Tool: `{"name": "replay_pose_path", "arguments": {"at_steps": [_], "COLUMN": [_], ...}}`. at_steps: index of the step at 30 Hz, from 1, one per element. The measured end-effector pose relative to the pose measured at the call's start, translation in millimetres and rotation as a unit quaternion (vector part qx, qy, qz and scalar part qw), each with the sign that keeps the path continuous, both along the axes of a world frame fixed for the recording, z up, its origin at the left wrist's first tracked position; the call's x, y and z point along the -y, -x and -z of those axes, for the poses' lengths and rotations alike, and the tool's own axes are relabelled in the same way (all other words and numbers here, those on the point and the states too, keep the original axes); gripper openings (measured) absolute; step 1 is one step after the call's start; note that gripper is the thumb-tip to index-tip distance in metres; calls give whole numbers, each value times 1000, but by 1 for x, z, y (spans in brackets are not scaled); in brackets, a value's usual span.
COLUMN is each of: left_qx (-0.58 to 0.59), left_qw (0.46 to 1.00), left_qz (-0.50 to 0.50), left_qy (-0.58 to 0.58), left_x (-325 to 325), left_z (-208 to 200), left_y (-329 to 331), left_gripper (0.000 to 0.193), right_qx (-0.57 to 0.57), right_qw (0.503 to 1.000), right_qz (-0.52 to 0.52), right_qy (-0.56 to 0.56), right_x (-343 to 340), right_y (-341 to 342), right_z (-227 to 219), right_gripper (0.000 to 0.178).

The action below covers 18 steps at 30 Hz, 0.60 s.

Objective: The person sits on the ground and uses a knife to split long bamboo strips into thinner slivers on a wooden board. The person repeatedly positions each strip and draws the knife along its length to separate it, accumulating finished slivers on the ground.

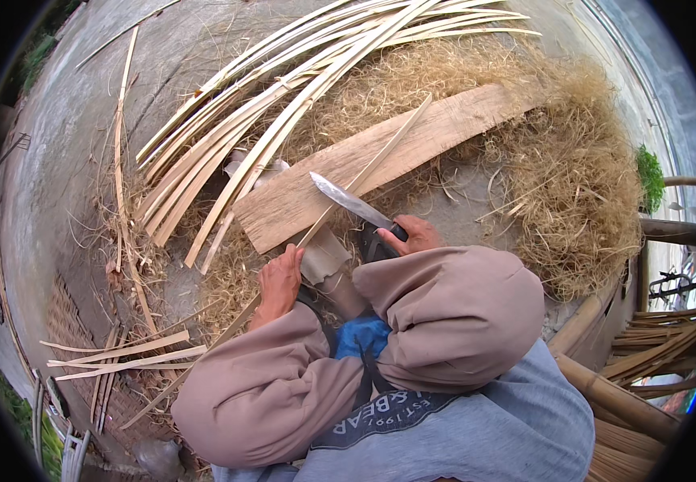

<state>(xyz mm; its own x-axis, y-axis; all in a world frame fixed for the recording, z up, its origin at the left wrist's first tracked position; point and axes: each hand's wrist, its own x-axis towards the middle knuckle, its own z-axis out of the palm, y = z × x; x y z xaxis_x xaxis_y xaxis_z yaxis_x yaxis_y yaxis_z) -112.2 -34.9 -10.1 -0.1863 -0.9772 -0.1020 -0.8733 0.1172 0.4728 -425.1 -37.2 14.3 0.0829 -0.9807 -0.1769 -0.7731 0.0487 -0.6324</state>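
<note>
My left hand [280, 281] pinches a long thin bamboo strip [400, 136]. The strip slants up across a wide wooden board [460, 124], and its lower part runs back past my left knee. In my right hand [418, 234] is a knife [356, 202], gripped by its dark handle. Its blade points up and left and lies across the strip, over the board's near side; whether the edge touches the strip I cannot tell. A pale beige wrapping [324, 255] shows below the board, between my hands.
Split bamboo strips [283, 96] lie fanned out beyond the board at the left. Curly shavings [581, 193] heap up at the right and behind the board. Shorter strips [135, 353] lie at the lower left. A bamboo pole [617, 398] and bundled strips [661, 349] are at the right.
</note>
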Motion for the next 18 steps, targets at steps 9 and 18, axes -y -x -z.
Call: {"name": "replay_pose_path", "arguments": {"at_steps": [9,18], "left_qx": [-14,-77], "left_qw": [999,991], "left_qz": [30,31], "left_qy": [-17,-104], "left_x": [2,-20], "left_z": [1,-9], "left_y": [-4,-51], "left_gripper": [28,26], "right_qx": [-52,-11], "right_qw": [996,961], "right_qz": [51,271], "right_qy": [51,46], "right_x": [35,130], "right_y": [64,185], "right_z": [8,13], "right_gripper": [56,68]}}
